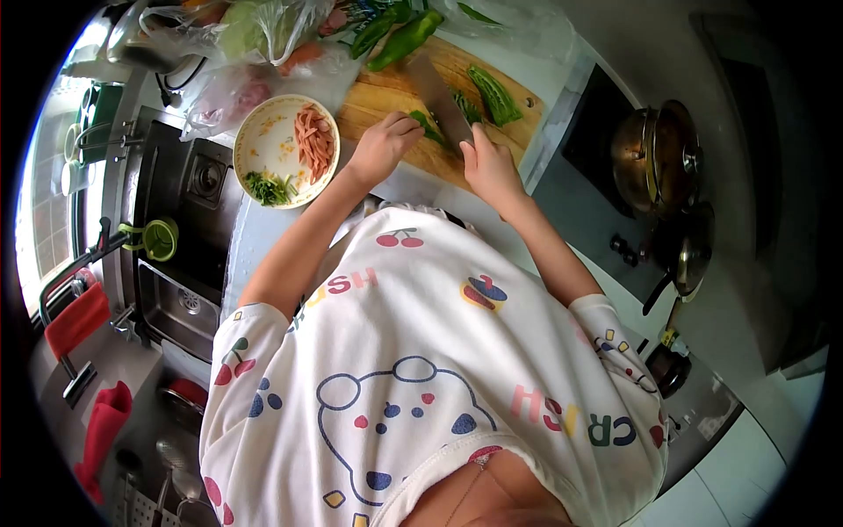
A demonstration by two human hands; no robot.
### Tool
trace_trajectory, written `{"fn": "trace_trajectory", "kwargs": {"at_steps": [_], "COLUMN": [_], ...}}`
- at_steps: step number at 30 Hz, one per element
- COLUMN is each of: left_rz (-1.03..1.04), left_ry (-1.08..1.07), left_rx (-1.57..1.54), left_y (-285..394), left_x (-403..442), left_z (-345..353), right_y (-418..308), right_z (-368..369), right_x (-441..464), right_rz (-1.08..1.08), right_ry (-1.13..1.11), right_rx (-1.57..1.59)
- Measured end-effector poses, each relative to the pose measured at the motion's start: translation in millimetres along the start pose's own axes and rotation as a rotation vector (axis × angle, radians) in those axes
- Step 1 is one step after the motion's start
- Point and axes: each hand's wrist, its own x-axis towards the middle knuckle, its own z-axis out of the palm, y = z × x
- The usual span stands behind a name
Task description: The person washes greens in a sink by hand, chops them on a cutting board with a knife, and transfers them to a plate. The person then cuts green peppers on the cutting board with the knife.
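My right hand (493,171) is wrapped round the handle of a wide knife (441,101), its blade over the wooden cutting board (373,97). To the left of the blade, my left hand (386,147) has its fingers closed on a piece of green pepper (427,126) on the board. Right of the blade lies an opened pepper half (495,95), with sliced green pepper (467,107) beside it. A whole green pepper (406,41) rests at the board's far edge. The plate (263,140) left of the board holds pink meat strips (315,143) and chopped greens (269,187).
Plastic bags (230,92) with food lie beyond the plate. A double sink (180,303) with a green cup (161,239) is at the left. On the right are a stove (580,224), a lidded pot (645,158) and a lidded pan (694,250).
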Motion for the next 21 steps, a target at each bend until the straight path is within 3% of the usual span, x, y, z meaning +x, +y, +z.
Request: {"fn": "trace_trajectory", "kwargs": {"at_steps": [7, 21], "left_rz": [-0.089, -0.053], "left_ry": [-0.12, -0.095], "left_rx": [0.05, 0.05], "left_y": [0.8, -4.2], "left_x": [4.1, 6.2], "left_z": [0.1, 5.1], "right_y": [-7.3, -2.4], "right_z": [-1.1, -2.8], "right_x": [-6.2, 3.4], "right_rz": [-0.029, -0.095], "right_ry": [-0.099, -0.187], "right_rx": [-0.117, -0.214]}}
